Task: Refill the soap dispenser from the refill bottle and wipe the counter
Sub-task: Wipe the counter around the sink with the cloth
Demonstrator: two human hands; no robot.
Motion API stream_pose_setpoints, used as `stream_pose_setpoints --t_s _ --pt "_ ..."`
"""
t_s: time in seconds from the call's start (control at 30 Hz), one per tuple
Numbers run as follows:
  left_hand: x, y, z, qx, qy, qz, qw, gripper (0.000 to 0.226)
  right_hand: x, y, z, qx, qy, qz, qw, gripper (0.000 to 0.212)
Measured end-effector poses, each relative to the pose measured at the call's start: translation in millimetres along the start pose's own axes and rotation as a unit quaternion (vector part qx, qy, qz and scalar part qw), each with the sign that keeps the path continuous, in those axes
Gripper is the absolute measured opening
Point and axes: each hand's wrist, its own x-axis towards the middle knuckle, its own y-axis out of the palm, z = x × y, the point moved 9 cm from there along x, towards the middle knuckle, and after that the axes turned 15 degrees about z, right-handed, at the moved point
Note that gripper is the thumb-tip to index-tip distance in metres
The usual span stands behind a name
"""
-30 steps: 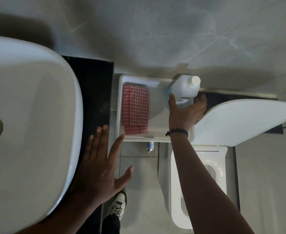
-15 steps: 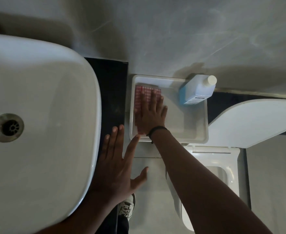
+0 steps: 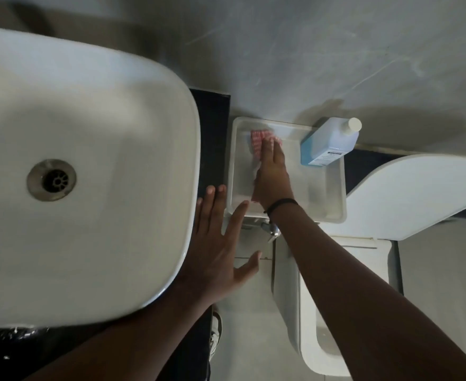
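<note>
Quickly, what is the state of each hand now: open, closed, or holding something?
Left hand: open, fingers spread, holding nothing.
Right hand: on the red checked cloth in the white tray; whether it grips or only presses cannot be told.

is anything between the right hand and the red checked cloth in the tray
Nothing visible. The right hand already lies on the red checked cloth inside the white tray, covering most of it. The refill bottle stands off to the right at the tray's far corner, out of the way.
</note>
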Motion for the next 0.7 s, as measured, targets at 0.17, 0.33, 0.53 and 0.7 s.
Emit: stream_pose_setpoints --t_s 0.17,0.33,0.53,0.7 --pt "-10.2 -6.1 -2.4 -0.050 0.046 0.012 0.998 0.082 -106.5 -44.9 44.1 0.038 -0.047 -0.092 0.994 0.082" --pt "-87.9 -30.1 6.4 -0.125 0.124 -0.046 0.983 0.056 -221.6 -12.1 85.6 0.065 -0.080 -0.071 0.992 0.081" --pt "-233.4 -17.3 102.8 -0.099 -0.116 -0.091 0.984 0.068 -286.8 97.8 141.9 0.091 -0.107 0.011 0.990 0.080" --pt "-290.4 17.3 173.2 -0.072 -0.323 -0.024 0.943 0.103 -273.0 162.7 179.7 -0.093 -0.042 0.012 0.995 0.064"
